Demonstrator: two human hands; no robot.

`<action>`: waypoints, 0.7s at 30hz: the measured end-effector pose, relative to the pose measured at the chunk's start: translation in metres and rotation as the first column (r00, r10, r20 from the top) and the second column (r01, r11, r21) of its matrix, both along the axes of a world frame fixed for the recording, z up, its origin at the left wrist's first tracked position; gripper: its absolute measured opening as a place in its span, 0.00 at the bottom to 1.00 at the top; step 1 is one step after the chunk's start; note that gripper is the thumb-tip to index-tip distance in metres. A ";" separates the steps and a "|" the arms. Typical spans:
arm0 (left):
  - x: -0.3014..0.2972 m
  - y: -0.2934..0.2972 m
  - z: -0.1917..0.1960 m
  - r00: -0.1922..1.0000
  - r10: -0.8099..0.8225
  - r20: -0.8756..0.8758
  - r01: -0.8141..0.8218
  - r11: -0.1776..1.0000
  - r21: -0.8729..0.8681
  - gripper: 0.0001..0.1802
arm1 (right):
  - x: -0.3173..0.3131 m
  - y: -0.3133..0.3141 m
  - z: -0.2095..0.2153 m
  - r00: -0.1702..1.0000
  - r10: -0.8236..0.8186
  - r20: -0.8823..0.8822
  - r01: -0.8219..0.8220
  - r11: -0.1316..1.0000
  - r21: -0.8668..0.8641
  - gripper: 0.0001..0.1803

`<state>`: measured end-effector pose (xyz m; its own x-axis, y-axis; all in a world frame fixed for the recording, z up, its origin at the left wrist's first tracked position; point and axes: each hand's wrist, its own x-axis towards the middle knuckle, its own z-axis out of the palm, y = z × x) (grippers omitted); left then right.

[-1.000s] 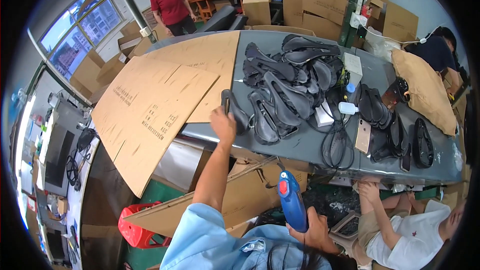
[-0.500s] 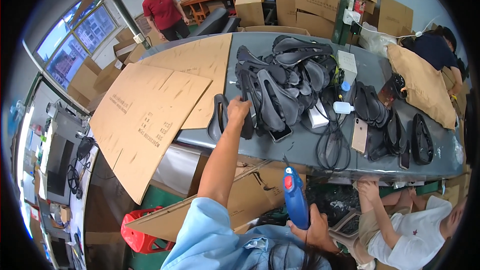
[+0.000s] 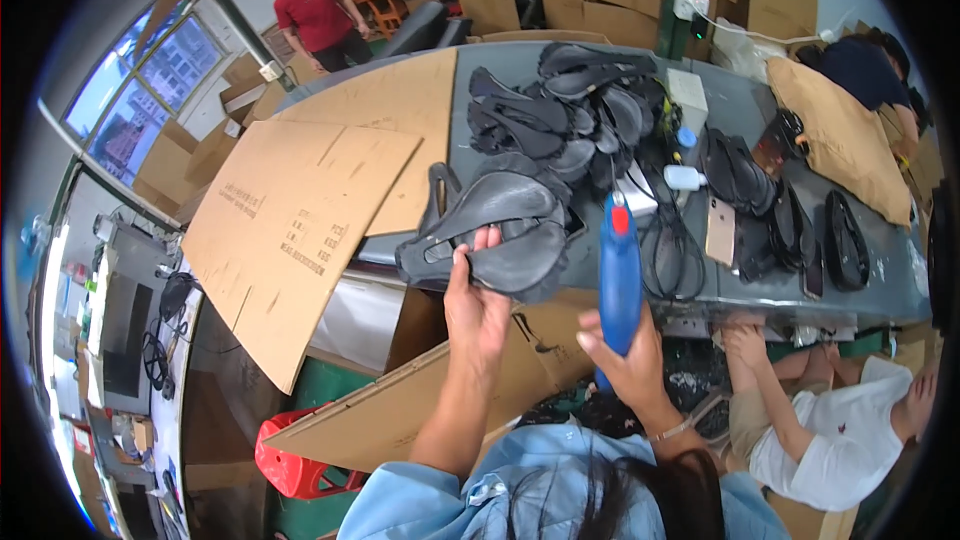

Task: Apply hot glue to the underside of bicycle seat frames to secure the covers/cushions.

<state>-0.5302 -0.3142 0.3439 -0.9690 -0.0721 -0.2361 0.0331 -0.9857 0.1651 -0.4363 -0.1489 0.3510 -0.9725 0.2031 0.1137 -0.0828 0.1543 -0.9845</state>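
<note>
My left hand (image 3: pixel 474 315) holds a black bicycle saddle (image 3: pixel 512 208) in front of me over the near table edge. Its fingertips show through the slot in the saddle's middle. A rough, ragged rim runs around the wide end. In my right hand (image 3: pixel 630 365) is a blue handheld tool (image 3: pixel 621 275) with a red button and a thin tip pointing away from me. The tool is upright, just right of the saddle and apart from it. Beyond, a pile of black saddles (image 3: pixel 520 120) lies on the table. One more saddle (image 3: pixel 437 195) is partly hidden behind the held one.
Flat cardboard sheets (image 3: pixel 300 200) cover the table's left. Right of the pile are a black cable (image 3: pixel 672 265), a white bottle (image 3: pixel 684 178), a phone (image 3: pixel 720 230) and more saddles (image 3: pixel 740 175). A seated person (image 3: pixel 840 430) is close on my right; a red stool (image 3: pixel 300 460) stands lower left.
My left hand has picked up a saddle from the pile's near left side and brought it toward me. My right hand has raised the blue tool up beside it.
</note>
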 end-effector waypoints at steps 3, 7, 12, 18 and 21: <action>0.042 0.025 0.002 0.995 -0.095 -0.033 0.093 0.994 -0.063 0.14 | -0.014 -0.003 0.009 0.990 -0.084 -0.111 0.107 0.969 0.221 0.32; 0.080 -0.004 -0.016 0.808 -0.589 0.027 0.565 0.760 -0.320 0.22 | -0.016 -0.004 0.017 0.995 -0.081 -0.065 0.084 0.996 0.040 0.24; 0.119 -0.041 0.005 0.911 -0.408 -0.058 0.124 0.405 -0.906 0.10 | -0.009 0.025 0.034 0.993 0.118 -0.033 -0.114 0.988 0.109 0.27; 0.091 -0.053 0.028 0.889 -0.455 0.053 0.342 0.582 -0.737 0.25 | -0.003 0.020 0.043 0.923 0.384 -0.036 -0.383 0.923 0.016 0.28; 0.090 -0.059 0.031 0.922 -0.379 0.083 0.332 0.659 -0.675 0.20 | 0.002 0.009 0.050 0.982 0.188 -0.001 -0.178 0.936 0.304 0.28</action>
